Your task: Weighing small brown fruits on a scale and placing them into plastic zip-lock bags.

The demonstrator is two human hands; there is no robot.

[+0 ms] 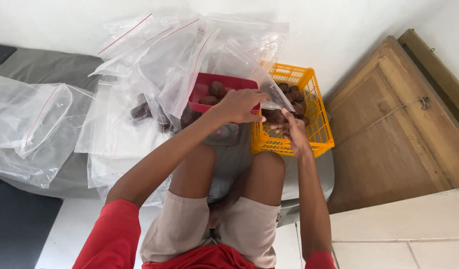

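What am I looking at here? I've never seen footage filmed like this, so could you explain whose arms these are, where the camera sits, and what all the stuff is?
There is no machine: a camera worn on a person's head looks down at their own arms, knees and beige shorts. The left hand grips the edge of a clear zip bag and holds it open. The right hand reaches into the bag's mouth among dark brown fruits, probably dates. Behind the hands sit a yellow plastic basket and a red tray, both holding more of that fruit. Many more clear zip bags lie spread over the grey surface to the left. A wooden door is at the right.
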